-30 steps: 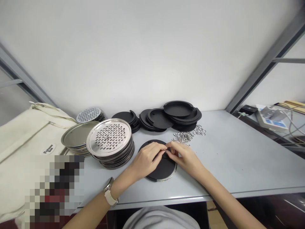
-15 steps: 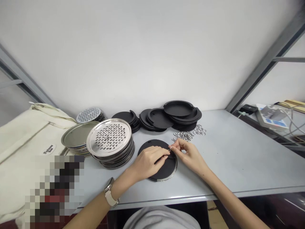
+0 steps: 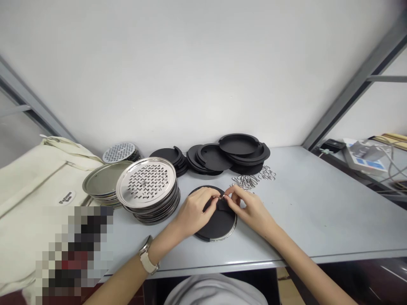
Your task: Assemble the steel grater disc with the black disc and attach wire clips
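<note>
Above a round black disc (image 3: 216,226) with a silvery edge, my two hands meet fingertip to fingertip. My left hand (image 3: 195,209), with a watch at the wrist, pinches one side of a small shiny metal clip (image 3: 221,197). On its other side my right hand (image 3: 249,207) pinches the same piece between thumb and forefinger. Fingers cover most of the clip, so its exact shape is hidden. Just behind my right hand lie a pile of metal snap hooks (image 3: 246,181) and several metal rings (image 3: 267,173).
Left of my hands stands a stack of round metal grater plates (image 3: 148,184), beside a stack of plain round plates (image 3: 104,180). Black round trays (image 3: 238,146) are piled against the wall. A cream cloth bag (image 3: 34,182) lies far left, a box (image 3: 365,156) far right.
My left hand has turned and drawn its fingertips slightly back, into a pinch facing the right hand. The small metal piece now shows between both sets of fingertips.
</note>
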